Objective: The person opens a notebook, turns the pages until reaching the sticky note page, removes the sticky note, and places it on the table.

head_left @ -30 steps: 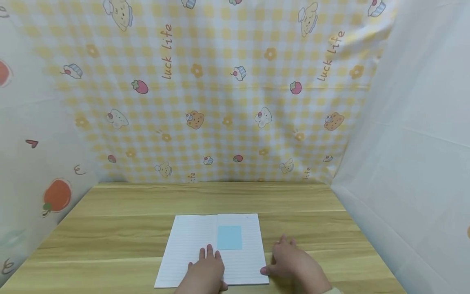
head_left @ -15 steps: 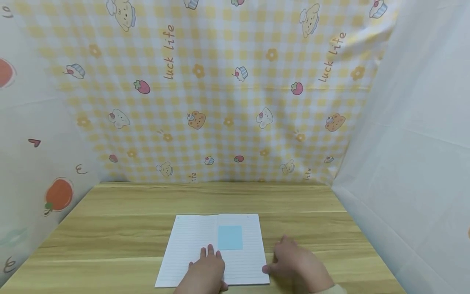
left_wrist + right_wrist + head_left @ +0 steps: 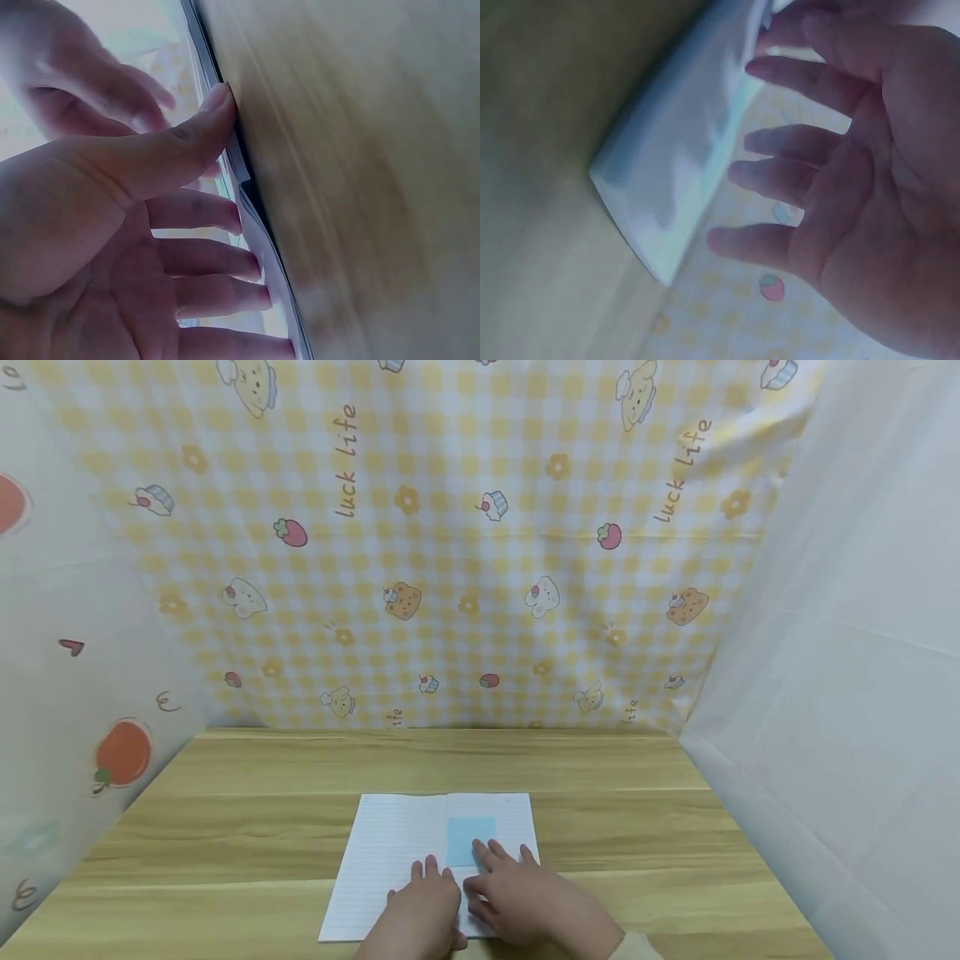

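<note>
An open lined notebook [image 3: 390, 843] lies on the wooden table, and a square light-blue sticky note [image 3: 461, 839] sits on the upper part of its right page. My left hand [image 3: 420, 906] rests on the notebook near the fold with fingers extended. In the left wrist view its thumb [image 3: 214, 112] is at the notebook's lower edge and its fingertips meet the page. My right hand [image 3: 517, 893] is over the right page, its fingertips overlapping the note's lower right corner. The right wrist view shows its fingers [image 3: 780, 142] spread above the page [image 3: 682, 142], holding nothing.
The wooden table [image 3: 637, 827] extends around the notebook on all sides. Behind it hangs a yellow checked cloth [image 3: 450, 552] with cartoon prints, and pale cloth [image 3: 847, 693] lines the right side. Another printed white sheet [image 3: 60, 710] borders the left.
My right hand has moved left from the table beside the notebook to over the right page, reaching the sticky note. The left hand has stayed in place.
</note>
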`<state>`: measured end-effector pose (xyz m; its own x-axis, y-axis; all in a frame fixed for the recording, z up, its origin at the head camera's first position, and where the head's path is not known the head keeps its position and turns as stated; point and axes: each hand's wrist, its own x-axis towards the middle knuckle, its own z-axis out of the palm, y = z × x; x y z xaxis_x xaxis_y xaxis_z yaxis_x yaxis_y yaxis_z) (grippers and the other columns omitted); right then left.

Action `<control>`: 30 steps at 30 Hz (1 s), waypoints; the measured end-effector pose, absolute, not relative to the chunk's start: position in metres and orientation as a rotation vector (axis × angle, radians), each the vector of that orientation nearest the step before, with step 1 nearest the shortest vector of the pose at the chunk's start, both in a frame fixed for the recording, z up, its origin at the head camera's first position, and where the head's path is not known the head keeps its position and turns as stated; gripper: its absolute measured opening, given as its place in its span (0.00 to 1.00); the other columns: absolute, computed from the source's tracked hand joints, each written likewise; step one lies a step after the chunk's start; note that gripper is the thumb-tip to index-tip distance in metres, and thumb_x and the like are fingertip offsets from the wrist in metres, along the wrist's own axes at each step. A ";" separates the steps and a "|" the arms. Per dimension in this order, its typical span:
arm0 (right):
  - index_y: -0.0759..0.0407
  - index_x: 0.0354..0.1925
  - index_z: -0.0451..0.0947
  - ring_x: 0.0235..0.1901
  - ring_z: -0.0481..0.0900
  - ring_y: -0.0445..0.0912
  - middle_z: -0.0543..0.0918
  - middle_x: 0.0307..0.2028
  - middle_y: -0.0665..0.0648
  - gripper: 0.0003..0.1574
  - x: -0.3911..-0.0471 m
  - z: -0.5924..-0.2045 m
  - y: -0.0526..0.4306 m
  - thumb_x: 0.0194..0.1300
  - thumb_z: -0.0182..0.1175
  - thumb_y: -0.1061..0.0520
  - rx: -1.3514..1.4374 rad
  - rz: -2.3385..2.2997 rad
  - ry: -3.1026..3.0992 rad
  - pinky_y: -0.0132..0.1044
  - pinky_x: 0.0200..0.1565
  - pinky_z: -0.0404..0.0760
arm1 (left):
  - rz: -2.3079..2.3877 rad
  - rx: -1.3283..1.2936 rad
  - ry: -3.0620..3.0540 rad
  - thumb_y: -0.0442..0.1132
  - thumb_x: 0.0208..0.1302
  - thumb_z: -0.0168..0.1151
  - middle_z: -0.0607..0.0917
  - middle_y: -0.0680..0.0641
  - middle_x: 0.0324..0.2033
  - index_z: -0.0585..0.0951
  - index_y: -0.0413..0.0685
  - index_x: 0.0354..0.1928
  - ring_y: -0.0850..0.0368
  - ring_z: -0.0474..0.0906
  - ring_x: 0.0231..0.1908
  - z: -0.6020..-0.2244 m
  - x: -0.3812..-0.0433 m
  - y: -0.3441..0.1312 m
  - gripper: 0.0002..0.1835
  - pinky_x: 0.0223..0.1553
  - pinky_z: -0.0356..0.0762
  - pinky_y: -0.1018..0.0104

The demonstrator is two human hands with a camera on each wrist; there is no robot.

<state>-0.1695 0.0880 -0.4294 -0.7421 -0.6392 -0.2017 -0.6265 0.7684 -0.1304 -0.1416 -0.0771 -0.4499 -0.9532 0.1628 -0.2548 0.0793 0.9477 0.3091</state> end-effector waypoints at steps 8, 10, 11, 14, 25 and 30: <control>0.44 0.71 0.78 0.81 0.65 0.60 0.64 0.82 0.58 0.32 -0.173 -0.435 0.081 0.82 0.47 0.33 -0.982 -0.013 2.735 0.76 0.69 0.70 | 0.454 0.172 2.792 0.48 0.51 0.85 0.75 0.23 0.70 0.80 0.28 0.65 0.23 0.72 0.72 -0.450 -0.144 -0.080 0.44 0.56 0.76 0.18; 0.46 0.72 0.77 0.81 0.64 0.60 0.63 0.83 0.59 0.35 -0.175 -0.436 0.080 0.82 0.46 0.31 -0.969 -0.011 2.737 0.77 0.70 0.68 | 0.459 0.168 2.780 0.48 0.51 0.85 0.74 0.23 0.70 0.79 0.28 0.65 0.23 0.71 0.72 -0.449 -0.143 -0.080 0.43 0.57 0.75 0.18; 0.48 0.73 0.76 0.81 0.64 0.61 0.63 0.83 0.59 0.36 -0.176 -0.437 0.080 0.82 0.46 0.31 -0.963 0.002 2.744 0.78 0.70 0.68 | 0.456 0.168 2.778 0.48 0.51 0.85 0.74 0.23 0.70 0.80 0.28 0.65 0.23 0.71 0.72 -0.449 -0.143 -0.080 0.43 0.56 0.76 0.18; 0.49 0.75 0.74 0.81 0.63 0.61 0.62 0.83 0.59 0.40 -0.179 -0.438 0.079 0.81 0.46 0.29 -0.948 0.036 2.762 0.77 0.70 0.67 | 0.460 0.171 2.782 0.48 0.51 0.85 0.75 0.23 0.70 0.80 0.28 0.65 0.23 0.71 0.72 -0.449 -0.142 -0.080 0.43 0.56 0.76 0.18; 0.56 0.78 0.68 0.81 0.66 0.52 0.66 0.82 0.56 0.46 -0.188 -0.441 0.071 0.80 0.47 0.28 -0.862 0.112 2.724 0.76 0.73 0.65 | 0.448 0.162 2.810 0.48 0.51 0.85 0.75 0.25 0.71 0.80 0.29 0.65 0.26 0.72 0.72 -0.450 -0.143 -0.078 0.43 0.57 0.77 0.20; 0.57 0.80 0.64 0.80 0.68 0.52 0.67 0.81 0.58 0.43 -0.191 -0.442 0.068 0.82 0.48 0.33 -0.855 0.116 2.746 0.72 0.74 0.66 | 0.433 0.163 2.828 0.48 0.51 0.86 0.75 0.25 0.71 0.80 0.29 0.65 0.26 0.72 0.72 -0.457 -0.143 -0.078 0.44 0.57 0.77 0.20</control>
